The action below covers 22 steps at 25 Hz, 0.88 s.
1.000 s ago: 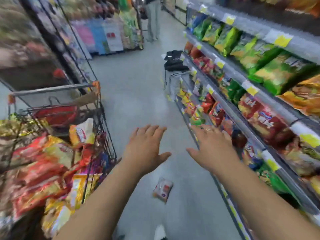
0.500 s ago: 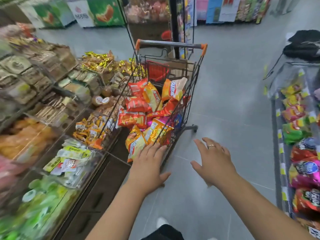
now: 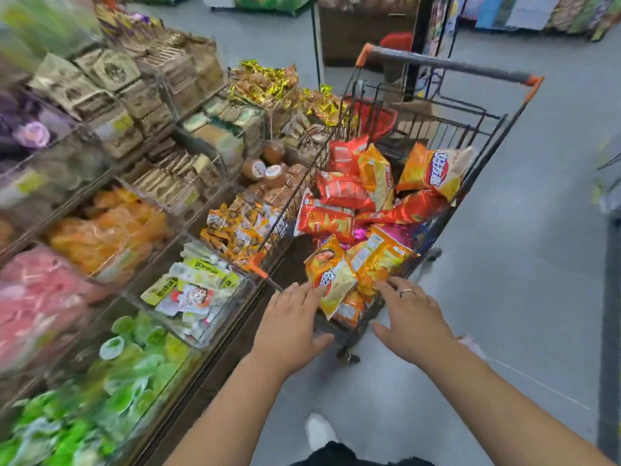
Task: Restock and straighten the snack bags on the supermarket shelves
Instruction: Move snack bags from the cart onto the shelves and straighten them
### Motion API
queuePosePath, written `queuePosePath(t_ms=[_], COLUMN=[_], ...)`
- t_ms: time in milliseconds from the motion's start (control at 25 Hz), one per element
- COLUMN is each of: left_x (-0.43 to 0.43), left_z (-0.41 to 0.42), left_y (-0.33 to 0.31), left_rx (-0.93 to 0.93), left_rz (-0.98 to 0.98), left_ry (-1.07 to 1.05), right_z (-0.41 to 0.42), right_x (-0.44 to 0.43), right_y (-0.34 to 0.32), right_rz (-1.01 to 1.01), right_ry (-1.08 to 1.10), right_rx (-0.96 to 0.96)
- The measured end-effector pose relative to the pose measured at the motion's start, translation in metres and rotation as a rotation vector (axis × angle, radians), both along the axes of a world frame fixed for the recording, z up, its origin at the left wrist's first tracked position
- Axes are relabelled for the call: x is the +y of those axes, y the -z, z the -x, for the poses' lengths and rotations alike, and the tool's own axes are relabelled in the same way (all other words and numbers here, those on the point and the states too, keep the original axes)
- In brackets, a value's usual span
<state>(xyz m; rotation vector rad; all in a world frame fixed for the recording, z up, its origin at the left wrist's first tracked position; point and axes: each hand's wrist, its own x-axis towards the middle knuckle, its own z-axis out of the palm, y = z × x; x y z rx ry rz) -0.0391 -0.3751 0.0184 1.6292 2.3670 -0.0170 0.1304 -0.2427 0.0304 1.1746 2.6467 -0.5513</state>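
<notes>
A wire shopping cart (image 3: 477,129) stands in the aisle ahead of me, heaped with orange, red and yellow snack bags (image 3: 349,196). At its near end an orange-yellow snack bag (image 3: 331,274) leans upright. My left hand (image 3: 292,326) reaches toward that bag with straight, spread fingers, the fingertips at its lower left edge. My right hand (image 3: 411,319), a ring on one finger, hovers with spread fingers beside the bags at the cart's near right corner. Neither hand holds anything.
Tiered display bins (image 3: 188,297) of wrapped sweets and snacks run along the left, close against the cart. Grey floor (image 3: 524,264) lies to the right. A dark shelf unit's edge (image 3: 610,297) shows at the far right. My white shoe (image 3: 319,432) is below.
My view swung from the snack shelves on the right round to the cart. Both hands moved forward and now reach the bags at the cart's near end.
</notes>
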Motion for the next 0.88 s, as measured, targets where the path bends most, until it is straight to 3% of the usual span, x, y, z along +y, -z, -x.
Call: queuePosePath(t_ms=[280, 640, 880], left_x=[0.039, 0.146, 0.208], left_z=[0.076, 0.120, 0.142], left_y=[0.041, 0.102, 0.168], left_rx=[-0.068, -0.126, -0.059], left_rz=[0.107, 0.223, 0.380], left_ry=[0.098, 0.173, 0.390], right_z=[0.050, 0.101, 0.119], right_x=[0.012, 0.106, 0.153], right_y=[0.043, 0.120, 0.171], right_rz=[0.121, 0.247, 0.322], right_ry=[0.148, 0.201, 0.248], right_rx=[-0.043, -0.045, -0.065])
